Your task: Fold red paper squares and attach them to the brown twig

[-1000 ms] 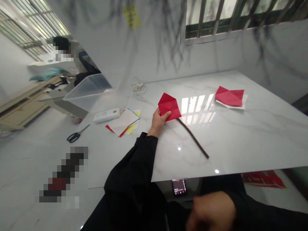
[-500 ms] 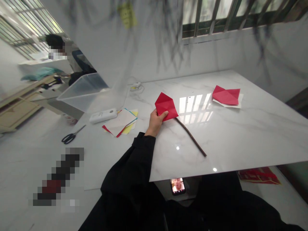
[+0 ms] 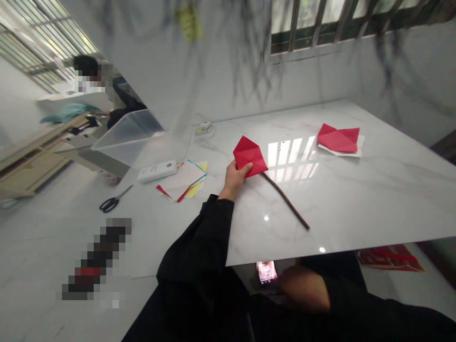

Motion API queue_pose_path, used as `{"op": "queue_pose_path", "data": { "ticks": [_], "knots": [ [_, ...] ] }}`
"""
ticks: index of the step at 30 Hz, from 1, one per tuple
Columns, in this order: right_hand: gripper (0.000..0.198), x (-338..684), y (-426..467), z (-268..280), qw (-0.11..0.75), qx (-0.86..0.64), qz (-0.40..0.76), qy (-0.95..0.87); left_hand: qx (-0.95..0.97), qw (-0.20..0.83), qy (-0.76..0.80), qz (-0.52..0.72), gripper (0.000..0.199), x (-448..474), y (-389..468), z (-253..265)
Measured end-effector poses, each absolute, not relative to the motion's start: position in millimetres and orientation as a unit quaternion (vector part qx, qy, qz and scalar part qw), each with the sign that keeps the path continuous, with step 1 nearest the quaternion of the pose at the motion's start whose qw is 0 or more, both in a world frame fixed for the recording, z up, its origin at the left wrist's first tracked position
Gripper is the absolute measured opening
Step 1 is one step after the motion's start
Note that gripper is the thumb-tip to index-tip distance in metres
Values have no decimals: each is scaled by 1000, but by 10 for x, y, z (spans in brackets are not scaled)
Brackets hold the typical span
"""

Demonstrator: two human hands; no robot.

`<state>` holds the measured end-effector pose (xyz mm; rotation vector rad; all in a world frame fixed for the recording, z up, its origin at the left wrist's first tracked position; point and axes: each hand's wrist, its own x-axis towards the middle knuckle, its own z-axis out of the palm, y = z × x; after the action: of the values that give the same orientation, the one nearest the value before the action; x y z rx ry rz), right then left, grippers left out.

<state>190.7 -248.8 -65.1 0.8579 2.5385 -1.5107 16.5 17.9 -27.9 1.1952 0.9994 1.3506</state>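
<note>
A folded piece of red paper (image 3: 249, 154) is pinched in my left hand (image 3: 237, 178), thumb on top, over the middle of the marble-patterned table (image 3: 384, 194). A thin brown stick (image 3: 287, 200) lies on the table, its upper end meeting the paper's lower right corner; I cannot tell whether the two are joined. Below the table's front edge, my right hand (image 3: 304, 288) is blurred by motion and its fingers cannot be made out. It is beside a lit phone (image 3: 266, 273) near my lap.
Colored paper sheets (image 3: 183, 180) and a white device (image 3: 157, 171) lie left, with black-handled scissors (image 3: 114, 199) farther left. More folded red paper (image 3: 338, 138) rests on white paper at right. A clear plastic bin (image 3: 130, 135) stands back left, near a person (image 3: 116, 92).
My right hand has come into view from the lower right, beside the phone. The whole scene has shifted slightly rightward in view. My left hand keeps its hold on the red paper.
</note>
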Motion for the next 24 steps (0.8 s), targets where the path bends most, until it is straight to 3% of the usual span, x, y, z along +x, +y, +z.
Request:
{"op": "queue_pose_path", "data": {
  "ticks": [2, 4, 6, 8, 10, 12, 14, 18, 24],
  "knots": [
    [42, 1982, -2486, -262, 55, 238, -483, 841, 501, 519, 411, 558, 46, 166, 172, -267],
    [37, 2116, -2316, 232, 7, 171, -518, 838, 507, 538, 397, 544, 52, 167, 157, -241],
    [25, 2249, -1948, 659, -151, 260, -503, 810, 513, 561, 383, 526, 59, 165, 136, -207],
    [26, 2338, -1415, 865, -370, 364, -416, 747, 516, 578, 373, 510, 66, 157, 112, -174],
    [33, 2379, -808, 808, -545, 422, -335, 643, 521, 593, 365, 493, 70, 143, 85, -147],
    [39, 2387, -258, 565, -638, 447, -315, 543, 529, 607, 357, 474, 73, 124, 57, -128],
    [41, 2389, 122, 265, -633, 466, -381, 486, 540, 613, 353, 457, 74, 106, 31, -116],
    [55, 2422, 303, -128, -486, 427, -572, 505, 569, 616, 344, 423, 72, 95, -11, -100],
    [62, 2453, 155, -178, -373, 396, -572, 614, 588, 610, 339, 409, 70, 97, -21, -107]
  ]
}}
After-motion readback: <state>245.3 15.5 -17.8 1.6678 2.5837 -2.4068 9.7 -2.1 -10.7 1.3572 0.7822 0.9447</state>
